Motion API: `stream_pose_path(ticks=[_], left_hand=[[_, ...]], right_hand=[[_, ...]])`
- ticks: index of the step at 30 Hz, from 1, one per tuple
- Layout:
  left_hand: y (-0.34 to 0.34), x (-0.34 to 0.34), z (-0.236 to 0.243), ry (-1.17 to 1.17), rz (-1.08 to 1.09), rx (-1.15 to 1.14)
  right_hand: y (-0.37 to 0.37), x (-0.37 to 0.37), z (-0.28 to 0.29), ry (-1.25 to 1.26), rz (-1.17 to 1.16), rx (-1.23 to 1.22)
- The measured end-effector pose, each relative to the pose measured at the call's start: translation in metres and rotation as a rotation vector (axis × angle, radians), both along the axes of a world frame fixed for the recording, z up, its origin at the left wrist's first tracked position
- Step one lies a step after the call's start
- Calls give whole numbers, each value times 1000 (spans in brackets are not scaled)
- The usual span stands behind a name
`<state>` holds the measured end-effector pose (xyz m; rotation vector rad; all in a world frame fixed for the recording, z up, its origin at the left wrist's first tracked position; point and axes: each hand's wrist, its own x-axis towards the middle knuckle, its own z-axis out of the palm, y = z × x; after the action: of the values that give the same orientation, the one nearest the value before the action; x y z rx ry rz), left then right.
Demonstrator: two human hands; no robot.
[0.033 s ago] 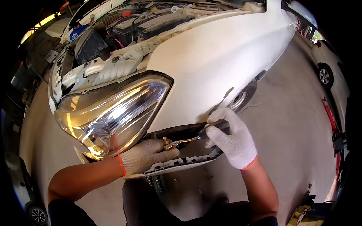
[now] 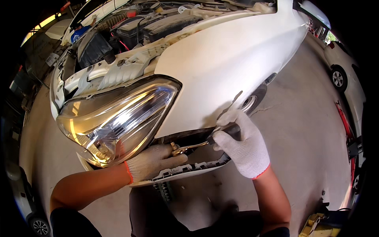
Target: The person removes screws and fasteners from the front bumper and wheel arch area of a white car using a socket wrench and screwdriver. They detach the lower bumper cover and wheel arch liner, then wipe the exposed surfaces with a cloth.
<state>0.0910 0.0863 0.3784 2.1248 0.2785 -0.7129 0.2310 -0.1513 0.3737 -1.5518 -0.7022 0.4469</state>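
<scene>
Both my hands wear whitish knit gloves with red-orange cuffs, at the gap below the headlight [image 2: 118,120] and the white fender [image 2: 197,75] of a car. My right hand [image 2: 244,148] is closed round the dark handle of a ratchet wrench [image 2: 193,147]. The wrench's shiny metal shaft points left to its head, where a short brassy socket piece stands up. My left hand [image 2: 156,161] reaches under the headlight's lower corner, one digit stretched along the ratchet head and the others bent into the gap, partly hidden. Whatever the wrench engages cannot be made out.
Below my hands hangs the loose edge of a white bumper cover [image 2: 193,170] with clip slots. The engine bay [image 2: 138,33] is exposed above. A person in blue [image 2: 81,32] is beyond it. A yellow-and-black case [image 2: 319,225] lies lower right; a white car [image 2: 343,71] stands farther right.
</scene>
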Motion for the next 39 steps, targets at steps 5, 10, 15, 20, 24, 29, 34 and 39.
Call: stream_pose_path(ticks=[5, 10, 15, 20, 24, 29, 34, 39], left_hand=[[24, -15, -58, -388, -4, -312], [4, -11, -27, -315, 97, -264], [1, 4, -70, -405, 158, -331], [21, 6, -78, -256, 405, -758], [-22, 1, -21, -459, -1, -168], [-9, 18, -100, -552, -16, -361], [71, 48, -173, -462, 214, -520], [10, 23, -113, -597, 195, -213]], right_hand=[[42, -59, 61, -735, -321, -344], [24, -37, 30, -188, -448, -364], [42, -59, 41, -265, -624, -330], [97, -121, 82, -1040, -374, -312], [25, -45, 32, -198, -681, -402], [68, -122, 59, -996, -612, -402], [94, -79, 32, -251, -605, -142], [81, -124, 53, -728, -584, -259]])
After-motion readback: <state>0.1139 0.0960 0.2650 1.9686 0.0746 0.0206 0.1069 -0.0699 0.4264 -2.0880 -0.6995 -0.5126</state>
